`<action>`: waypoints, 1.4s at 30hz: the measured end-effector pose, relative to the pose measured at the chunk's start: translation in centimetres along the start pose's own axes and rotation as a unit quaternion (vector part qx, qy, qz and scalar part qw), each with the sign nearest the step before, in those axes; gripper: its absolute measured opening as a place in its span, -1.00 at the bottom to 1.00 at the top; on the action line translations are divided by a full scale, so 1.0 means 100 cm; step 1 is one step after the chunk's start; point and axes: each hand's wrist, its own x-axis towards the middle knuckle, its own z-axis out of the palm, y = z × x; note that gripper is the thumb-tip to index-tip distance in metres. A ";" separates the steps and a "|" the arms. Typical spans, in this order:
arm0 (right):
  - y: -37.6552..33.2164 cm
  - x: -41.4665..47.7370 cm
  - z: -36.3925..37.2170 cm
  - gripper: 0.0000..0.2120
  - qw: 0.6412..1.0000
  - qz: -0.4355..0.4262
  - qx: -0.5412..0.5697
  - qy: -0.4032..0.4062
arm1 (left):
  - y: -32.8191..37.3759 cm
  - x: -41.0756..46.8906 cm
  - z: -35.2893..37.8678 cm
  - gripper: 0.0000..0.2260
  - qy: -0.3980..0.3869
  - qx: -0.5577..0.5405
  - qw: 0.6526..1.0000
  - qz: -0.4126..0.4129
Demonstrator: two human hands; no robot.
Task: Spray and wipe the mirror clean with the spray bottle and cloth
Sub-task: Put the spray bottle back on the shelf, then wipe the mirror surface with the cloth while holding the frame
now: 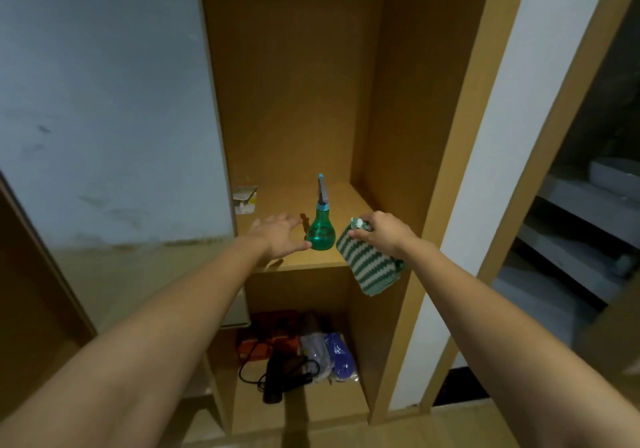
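Note:
A green spray bottle [321,233] with a blue nozzle stands upright on the wooden shelf [277,202]. My left hand [278,236] is spread just left of the bottle, thumb tip near its base, fingers straight and holding nothing. My right hand [379,233] grips the top of a green-and-white striped cloth [369,264], which hangs over the shelf's front right corner. The large mirror [104,118], smudged and hazy, fills the left side of the view.
A small white box [245,200] sits at the shelf's back left. The compartment below holds a black hair dryer [277,375] with its cord, orange boxes [266,340] and a purple item [341,357]. Wooden uprights frame the shelf; a doorway with a basin lies at right.

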 end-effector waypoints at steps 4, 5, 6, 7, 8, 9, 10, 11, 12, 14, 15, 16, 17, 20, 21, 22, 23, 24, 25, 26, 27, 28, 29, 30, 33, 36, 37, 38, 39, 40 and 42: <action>-0.017 -0.035 0.003 -0.64 1.000 0.001 0.005 0.003 | -0.006 -0.039 -0.003 -0.40 0.011 -0.023 0.999 -0.020; -0.021 -0.044 0.003 -0.65 1.000 -0.002 0.004 0.005 | -0.008 -0.049 -0.005 -0.40 0.018 -0.025 0.999 -0.026; -0.025 -0.052 0.003 -0.65 1.000 -0.007 0.001 0.007 | -0.010 -0.060 -0.006 -0.40 0.026 -0.026 0.999 -0.033; -0.029 -0.060 0.003 -0.65 1.000 -0.011 -0.002 0.010 | -0.012 -0.071 -0.007 -0.40 0.034 -0.028 0.998 -0.040; -0.034 -0.067 0.004 -0.64 1.000 -0.015 -0.003 0.011 | -0.014 -0.082 -0.009 -0.40 0.040 -0.031 0.998 -0.045; -0.039 -0.074 0.004 -0.65 1.000 -0.018 -0.001 0.010 | -0.017 -0.094 -0.010 -0.41 0.045 -0.034 0.997 -0.050; -0.046 -0.082 0.004 -0.66 1.000 -0.023 0.001 0.009 | -0.019 -0.107 -0.012 -0.41 0.051 -0.035 0.997 -0.055; -0.052 -0.089 0.005 -0.66 1.000 -0.027 0.003 0.008 | -0.022 -0.119 -0.014 -0.41 0.056 -0.032 0.996 -0.060; -0.059 -0.096 0.006 -0.66 0.999 -0.034 0.001 0.008 | -0.026 -0.131 -0.017 -0.41 0.062 -0.029 0.995 -0.066; -0.075 -0.108 0.008 -0.66 0.998 -0.053 -0.010 0.010 | -0.035 -0.155 -0.023 -0.41 0.077 -0.028 0.993 -0.084; -0.084 -0.112 0.009 -0.66 0.998 -0.061 -0.012 0.012 | -0.041 -0.167 -0.027 -0.42 0.083 -0.029 0.992 -0.093; -0.093 -0.116 0.009 -0.67 0.997 -0.070 -0.013 0.015 | -0.047 -0.179 -0.032 -0.42 0.087 -0.029 0.991 -0.101; -0.103 -0.118 0.010 -0.69 0.997 -0.077 -0.016 0.019 | -0.055 -0.190 -0.037 -0.42 0.090 -0.028 0.989 -0.111; -0.136 -0.119 0.011 -0.73 0.995 -0.095 -0.017 0.035 | -0.083 -0.219 -0.053 -0.42 0.103 -0.035 0.984 -0.138; -0.148 -0.119 0.013 -0.74 0.994 -0.098 -0.010 0.041 | -0.094 -0.227 -0.057 -0.42 0.108 -0.046 0.983 -0.145; -0.160 -0.119 0.015 -0.73 0.994 -0.101 -0.003 0.047 | -0.104 -0.235 -0.060 -0.42 0.112 -0.056 0.981 -0.148; -0.172 -0.118 0.018 -0.72 0.993 -0.105 0.002 0.053 | -0.113 -0.242 -0.063 -0.42 0.116 -0.062 0.980 -0.148; -0.185 -0.117 0.020 -0.71 0.992 -0.113 0.004 0.061 | -0.122 -0.249 -0.067 -0.42 0.118 -0.063 0.980 -0.148; -0.198 -0.115 0.023 -0.72 0.990 -0.122 0.007 0.066 | -0.132 -0.255 -0.070 -0.43 0.122 -0.061 0.980 -0.147; -0.211 -0.114 0.024 -0.73 0.989 -0.133 0.011 0.068 | -0.142 -0.261 -0.075 -0.43 0.129 -0.060 0.979 -0.147; -0.224 -0.111 0.026 -0.76 0.987 -0.143 0.014 0.066 | -0.153 -0.266 -0.081 -0.44 0.139 -0.061 0.978 -0.146; -0.237 -0.109 0.027 -0.78 0.986 -0.153 0.015 0.064 | -0.165 -0.269 -0.089 -0.44 0.148 -0.064 0.976 -0.145; -0.249 -0.106 0.028 -0.79 0.985 -0.161 0.017 0.064 | -0.177 -0.272 -0.098 -0.44 0.156 -0.067 0.975 -0.143; -0.261 -0.103 0.028 -0.80 0.983 -0.168 0.024 0.065 | -0.190 -0.273 -0.107 -0.44 0.161 -0.065 0.975 -0.141; -0.294 -0.090 0.028 -0.84 0.980 -0.180 0.029 0.082 | -0.225 -0.272 -0.135 -0.43 0.169 -0.047 0.976 -0.131; -0.318 -0.076 0.021 -0.80 0.978 -0.174 0.027 0.115 | -0.257 -0.269 -0.159 -0.43 0.185 -0.030 0.975 -0.119; -0.323 -0.073 0.018 -0.80 0.977 -0.171 0.028 0.124 | -0.267 -0.267 -0.165 -0.43 0.190 -0.023 0.975 -0.116; -0.327 -0.069 0.014 -0.82 0.976 -0.168 0.026 0.134 | -0.276 -0.266 -0.170 -0.43 0.194 -0.016 0.974 -0.116; -0.330 -0.067 0.010 -0.83 0.976 -0.163 0.021 0.145 | -0.284 -0.264 -0.175 -0.43 0.194 -0.006 0.974 -0.114; -0.332 -0.064 0.004 -0.83 0.975 -0.156 0.019 0.155 | -0.292 -0.262 -0.180 -0.44 0.190 0.011 0.975 -0.112; -0.337 -0.058 -0.006 -0.83 0.974 -0.144 0.022 0.173 | -0.306 -0.256 -0.189 -0.46 0.179 0.045 0.977 -0.104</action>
